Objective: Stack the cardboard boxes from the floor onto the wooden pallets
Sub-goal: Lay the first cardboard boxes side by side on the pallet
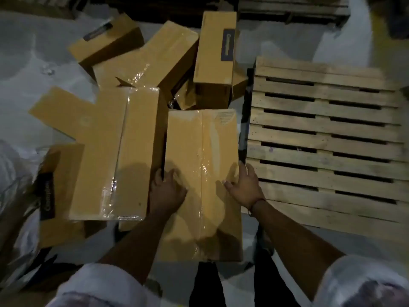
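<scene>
The left grip (168, 189) curls its fingers over the left edge of a taped cardboard box (203, 140), while the right grip (243, 187) lies on the box's right edge, thumb flat on top and fingers spread, nearly straight. The box stretches away from both grips. A wooden pallet (327, 138) sits bare just right of the right grip, a longer taped box (124, 151) lies just left of the left grip, and more cardboard boxes (214, 52) are piled beyond on the floor (22, 74).

Reaches both bare forearms forward and down. Hooks left grip (167, 191) fingers over left edge of cardboard box (203, 140). Lays right grip (244, 187) open at right edge, fingers spread, thumb out. Wears thin band (251, 211) on right wrist.
</scene>
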`<action>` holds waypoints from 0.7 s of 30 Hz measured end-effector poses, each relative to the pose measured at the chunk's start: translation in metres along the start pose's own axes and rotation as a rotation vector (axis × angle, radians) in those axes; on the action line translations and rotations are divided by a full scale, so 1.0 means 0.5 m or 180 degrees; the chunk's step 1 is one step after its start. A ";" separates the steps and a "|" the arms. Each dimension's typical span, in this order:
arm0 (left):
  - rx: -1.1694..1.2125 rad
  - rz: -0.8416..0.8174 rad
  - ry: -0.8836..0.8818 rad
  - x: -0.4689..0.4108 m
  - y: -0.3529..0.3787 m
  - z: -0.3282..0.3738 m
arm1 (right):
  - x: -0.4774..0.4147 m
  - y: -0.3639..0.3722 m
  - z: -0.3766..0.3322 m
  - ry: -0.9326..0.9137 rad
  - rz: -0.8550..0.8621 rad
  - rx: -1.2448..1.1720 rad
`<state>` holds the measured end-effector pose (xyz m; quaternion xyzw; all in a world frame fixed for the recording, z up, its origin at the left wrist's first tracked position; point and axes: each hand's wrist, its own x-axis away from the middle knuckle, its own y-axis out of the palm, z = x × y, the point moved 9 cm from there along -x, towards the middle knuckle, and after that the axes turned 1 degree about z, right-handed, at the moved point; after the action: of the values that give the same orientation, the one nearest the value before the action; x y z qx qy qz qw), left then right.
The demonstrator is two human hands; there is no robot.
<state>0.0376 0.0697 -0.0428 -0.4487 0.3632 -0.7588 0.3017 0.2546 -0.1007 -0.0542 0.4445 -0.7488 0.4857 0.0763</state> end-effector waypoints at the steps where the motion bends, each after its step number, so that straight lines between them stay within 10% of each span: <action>1: 0.0104 -0.0003 0.0079 -0.025 0.007 0.001 | -0.020 0.009 -0.003 -0.0001 0.0096 -0.0031; 12: 0.0457 0.0009 0.0012 -0.061 0.080 0.052 | -0.074 0.054 0.031 0.0053 0.0291 -0.0049; 21: 0.0037 0.0016 0.0853 0.008 0.173 0.393 | -0.071 -0.188 0.280 0.0543 0.0843 -0.0011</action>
<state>0.2243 -0.0368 -0.0465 -0.3407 0.3969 -0.8133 0.2550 0.3894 -0.2036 -0.0840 0.2988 -0.7925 0.5262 0.0758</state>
